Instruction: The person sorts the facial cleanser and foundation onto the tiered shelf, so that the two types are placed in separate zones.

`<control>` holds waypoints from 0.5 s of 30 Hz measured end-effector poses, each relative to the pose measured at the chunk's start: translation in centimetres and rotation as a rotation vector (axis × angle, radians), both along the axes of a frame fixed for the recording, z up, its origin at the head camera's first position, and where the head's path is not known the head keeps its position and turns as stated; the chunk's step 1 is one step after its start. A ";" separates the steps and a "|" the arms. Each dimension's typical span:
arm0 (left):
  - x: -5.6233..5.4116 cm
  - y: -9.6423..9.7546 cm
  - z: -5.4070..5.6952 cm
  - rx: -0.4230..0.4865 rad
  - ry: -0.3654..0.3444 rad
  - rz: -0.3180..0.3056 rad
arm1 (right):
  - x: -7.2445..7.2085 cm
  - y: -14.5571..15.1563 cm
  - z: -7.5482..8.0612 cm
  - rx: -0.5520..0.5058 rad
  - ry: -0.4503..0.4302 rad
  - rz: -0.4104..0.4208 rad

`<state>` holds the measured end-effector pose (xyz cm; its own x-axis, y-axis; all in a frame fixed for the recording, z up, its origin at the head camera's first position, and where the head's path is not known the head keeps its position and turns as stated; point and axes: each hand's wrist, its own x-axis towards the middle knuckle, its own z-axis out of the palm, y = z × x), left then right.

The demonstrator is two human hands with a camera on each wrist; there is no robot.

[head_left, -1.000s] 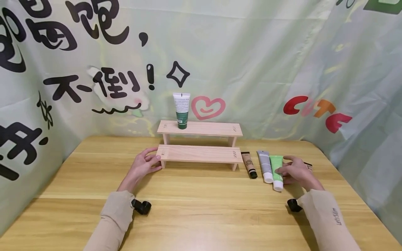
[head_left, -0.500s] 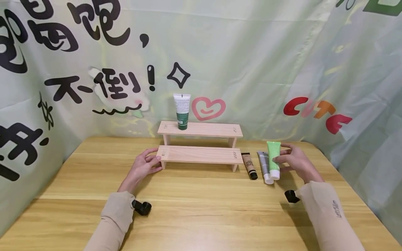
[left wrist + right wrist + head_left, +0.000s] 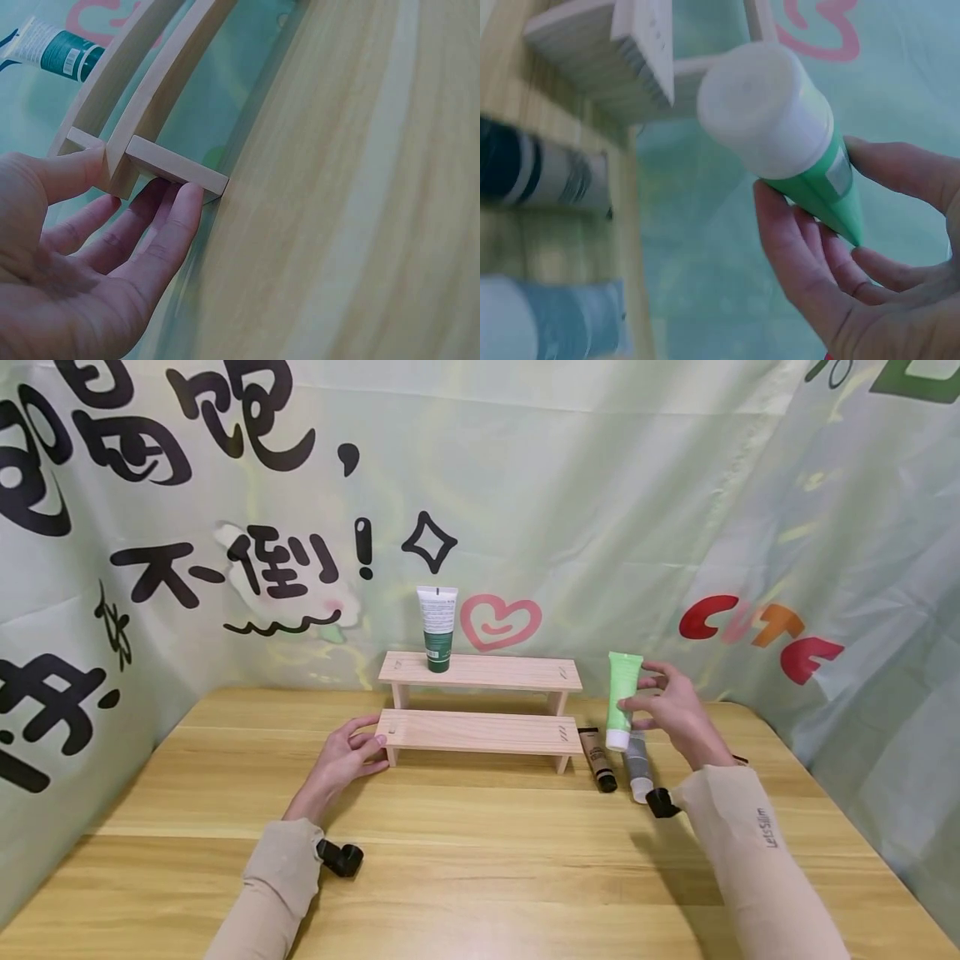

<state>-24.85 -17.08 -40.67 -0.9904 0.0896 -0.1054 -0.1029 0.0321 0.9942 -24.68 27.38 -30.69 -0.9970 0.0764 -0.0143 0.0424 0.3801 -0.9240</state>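
My right hand [image 3: 675, 706] pinches a light green squeeze tube [image 3: 624, 697] with a white cap. The tube is held upright, cap down, above the table to the right of the two-step wooden shelf [image 3: 480, 731]. In the right wrist view, thumb and fingers grip the green tube [image 3: 829, 184] from both sides. My left hand [image 3: 348, 756] holds the left end of the shelf's lower step. The left wrist view has its thumb at the board's end and its fingers against the leg [image 3: 176, 161]. On the upper step stands a white and dark green tube [image 3: 438, 631].
A beige tube [image 3: 597, 760] with a black cap lies by the shelf's right end. Beside it lies a grey tube [image 3: 638, 768] with a white cap. Another item is mostly hidden behind the right wrist. A printed cloth [image 3: 600, 510] hangs behind the table [image 3: 480, 877].
My right hand has lifted the green tube off the table and carried it up and left, past the grey tube. The left hand keeps its place on the shelf.
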 end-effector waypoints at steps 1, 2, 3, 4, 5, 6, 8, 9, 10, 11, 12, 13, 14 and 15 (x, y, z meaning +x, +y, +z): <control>0.0 0.0 0.0 -0.001 0.002 -0.002 | -0.2 -0.4 0.2 -0.005 0.016 -0.005; 0.0 0.1 0.0 -0.004 0.000 0.001 | -0.3 -0.9 0.4 -0.017 0.031 -0.010; 0.0 0.1 0.0 -0.005 0.003 -0.001 | -0.5 -1.3 0.6 -0.024 0.046 -0.011; 0.0 0.1 0.0 -0.005 0.006 -0.003 | -0.6 -1.6 0.7 -0.033 0.061 -0.012; 0.0 0.1 0.0 -0.005 0.009 -0.005 | -0.8 -2.0 0.9 -0.041 0.074 -0.013; 0.0 0.1 0.0 -0.005 0.011 -0.005 | -1.0 -2.4 1.1 -0.055 0.085 -0.014; 0.0 0.1 0.0 -0.003 0.010 -0.007 | -1.3 -3.1 1.4 -0.079 0.102 -0.015; 0.0 0.1 0.0 -0.001 0.008 -0.008 | -1.4 -3.5 1.5 -0.089 0.112 -0.016; 0.0 0.1 0.0 0.001 0.005 -0.007 | -1.5 -3.8 1.7 -0.101 0.120 -0.020; 0.0 0.1 0.0 0.001 0.003 -0.005 | -1.7 -4.2 1.8 -0.114 0.128 -0.021; 0.0 0.0 0.0 0.003 0.002 -0.004 | -1.8 -4.5 1.9 -0.122 0.136 -0.022; 0.0 0.0 0.0 0.001 0.003 -0.007 | -1.9 -4.9 2.0 -0.127 0.145 -0.023; 0.0 0.0 0.0 -0.001 0.003 -0.006 | -2.1 -5.2 2.1 -0.128 0.155 -0.026; 0.0 0.0 0.0 -0.002 0.003 -0.005 | -2.2 -5.5 2.2 -0.137 0.165 -0.028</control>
<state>-24.84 -17.07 -40.66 -0.9903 0.0939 -0.1026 -0.0997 0.0350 0.9944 -26.86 21.85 -28.51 -0.9842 0.1126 0.1369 -0.1051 0.2516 -0.9621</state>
